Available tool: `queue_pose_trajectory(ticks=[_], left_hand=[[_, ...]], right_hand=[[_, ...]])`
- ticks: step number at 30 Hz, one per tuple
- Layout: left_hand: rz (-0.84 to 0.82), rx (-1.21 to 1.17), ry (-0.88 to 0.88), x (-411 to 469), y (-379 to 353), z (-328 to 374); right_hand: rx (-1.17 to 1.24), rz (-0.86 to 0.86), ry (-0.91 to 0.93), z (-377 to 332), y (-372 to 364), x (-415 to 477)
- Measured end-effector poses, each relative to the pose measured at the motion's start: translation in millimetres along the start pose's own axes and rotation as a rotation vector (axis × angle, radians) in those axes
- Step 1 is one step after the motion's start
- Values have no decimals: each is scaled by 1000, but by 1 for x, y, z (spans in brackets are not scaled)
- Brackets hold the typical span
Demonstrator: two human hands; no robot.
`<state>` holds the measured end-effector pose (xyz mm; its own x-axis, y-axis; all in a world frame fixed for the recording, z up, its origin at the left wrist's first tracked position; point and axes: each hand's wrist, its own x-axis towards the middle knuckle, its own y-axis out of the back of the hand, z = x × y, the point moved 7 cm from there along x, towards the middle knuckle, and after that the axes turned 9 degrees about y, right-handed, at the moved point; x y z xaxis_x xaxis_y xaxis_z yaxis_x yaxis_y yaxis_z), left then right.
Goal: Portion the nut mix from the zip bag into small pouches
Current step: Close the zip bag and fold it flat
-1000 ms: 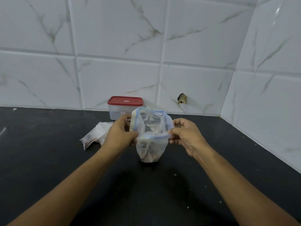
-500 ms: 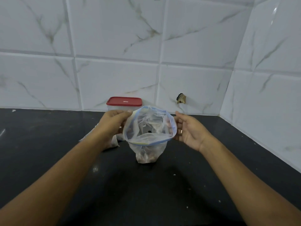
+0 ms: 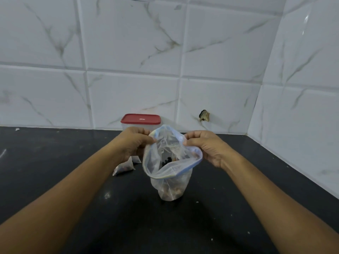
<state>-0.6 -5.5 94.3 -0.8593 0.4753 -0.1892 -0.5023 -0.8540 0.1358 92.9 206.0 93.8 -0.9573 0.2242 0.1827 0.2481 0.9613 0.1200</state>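
Pinch grips have replaced the wide spread of half a second ago: the left hand (image 3: 134, 143) and the right hand (image 3: 207, 146) each nip the blue-edged rim of the zip bag (image 3: 170, 169) between thumb and fingers. They are closer together than before, so the mouth that was a round ring now sags toward the camera, its near lip drooping. The bag stands on the black tabletop (image 3: 73, 189) with the nut mix (image 3: 170, 193) low in its bottom. It looks open enough to portion from, though nothing is coming out yet. Small pouches (image 3: 125, 165) lie just left of the bag, partly hidden behind the left wrist. A red-lidded container (image 3: 140, 119) sits by the tiled wall. With both hands occupied, one must probably let go to fetch a pouch, and the limp bag may slump.
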Motion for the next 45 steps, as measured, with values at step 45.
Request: queue_pose_trajectory(ticks=[45], left_hand=[[-165, -228, -87, -21, -20, -34]], right_hand=[[475, 77, -194, 32, -8, -25]])
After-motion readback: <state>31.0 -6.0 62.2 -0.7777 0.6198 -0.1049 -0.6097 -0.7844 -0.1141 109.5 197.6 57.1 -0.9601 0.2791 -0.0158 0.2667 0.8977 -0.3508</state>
